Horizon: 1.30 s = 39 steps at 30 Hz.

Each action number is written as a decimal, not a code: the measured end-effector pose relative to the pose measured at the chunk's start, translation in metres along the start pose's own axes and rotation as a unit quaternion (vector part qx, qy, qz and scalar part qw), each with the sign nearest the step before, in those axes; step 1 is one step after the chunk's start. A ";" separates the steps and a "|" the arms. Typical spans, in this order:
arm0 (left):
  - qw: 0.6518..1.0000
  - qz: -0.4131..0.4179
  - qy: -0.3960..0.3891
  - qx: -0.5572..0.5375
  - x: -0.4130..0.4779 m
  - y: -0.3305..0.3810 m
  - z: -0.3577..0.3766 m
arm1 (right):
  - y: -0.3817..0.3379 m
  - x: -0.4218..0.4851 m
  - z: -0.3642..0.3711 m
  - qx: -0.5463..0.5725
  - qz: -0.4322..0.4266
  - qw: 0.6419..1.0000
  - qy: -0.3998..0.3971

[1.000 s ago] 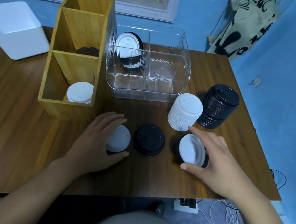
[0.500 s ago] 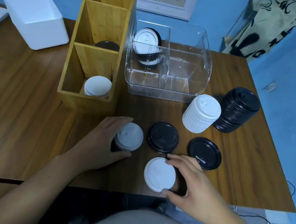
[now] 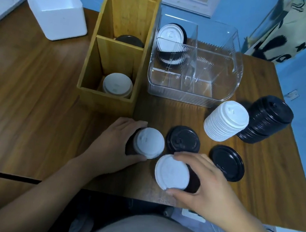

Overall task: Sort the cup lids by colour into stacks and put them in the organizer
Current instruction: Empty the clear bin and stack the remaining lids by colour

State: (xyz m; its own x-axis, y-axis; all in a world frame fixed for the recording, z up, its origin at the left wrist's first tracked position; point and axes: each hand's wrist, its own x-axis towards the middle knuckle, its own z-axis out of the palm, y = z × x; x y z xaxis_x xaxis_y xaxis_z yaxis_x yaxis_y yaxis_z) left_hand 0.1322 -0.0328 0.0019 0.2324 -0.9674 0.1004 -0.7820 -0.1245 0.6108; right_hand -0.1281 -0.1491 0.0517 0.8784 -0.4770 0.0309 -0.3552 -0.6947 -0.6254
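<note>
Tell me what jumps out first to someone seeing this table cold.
The two hands at the near edge: the right hand holds a white lid tilted up off the table, and the left hand cups a short white stack. Right of them stand a tall white stack and a tall black stack, side by side. Behind are a wooden organizer and a clear bin, each already holding lids.

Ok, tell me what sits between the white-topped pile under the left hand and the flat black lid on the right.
One black lid, dome up, on the table, shown by the head view. The right hand with its white lid sits nearer.
</note>
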 end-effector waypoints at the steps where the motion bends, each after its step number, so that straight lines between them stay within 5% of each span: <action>1: 1.000 0.000 -0.002 -0.002 0.000 0.000 0.000 | -0.004 0.011 -0.004 -0.008 -0.005 1.000 0.005; 9: 1.000 0.009 0.010 -0.012 0.001 0.000 -0.001 | -0.018 0.090 0.006 -0.131 -0.035 0.989 -0.067; 20: 0.999 0.039 0.014 0.002 -0.001 -0.004 0.003 | -0.013 0.102 0.013 -0.139 -0.049 0.981 -0.124; 39: 0.998 0.065 0.007 -0.014 -0.003 -0.011 0.003 | -0.007 0.098 0.025 -0.187 -0.087 0.971 -0.118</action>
State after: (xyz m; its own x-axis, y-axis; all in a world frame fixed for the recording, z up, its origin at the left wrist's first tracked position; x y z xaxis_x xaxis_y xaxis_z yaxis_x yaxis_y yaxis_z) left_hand 0.1379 -0.0292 -0.0076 0.1395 -0.9716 0.1912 -0.7891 0.0075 0.6143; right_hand -0.0317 -0.1774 0.0399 0.9687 -0.2287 -0.0971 -0.2475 -0.9219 -0.2980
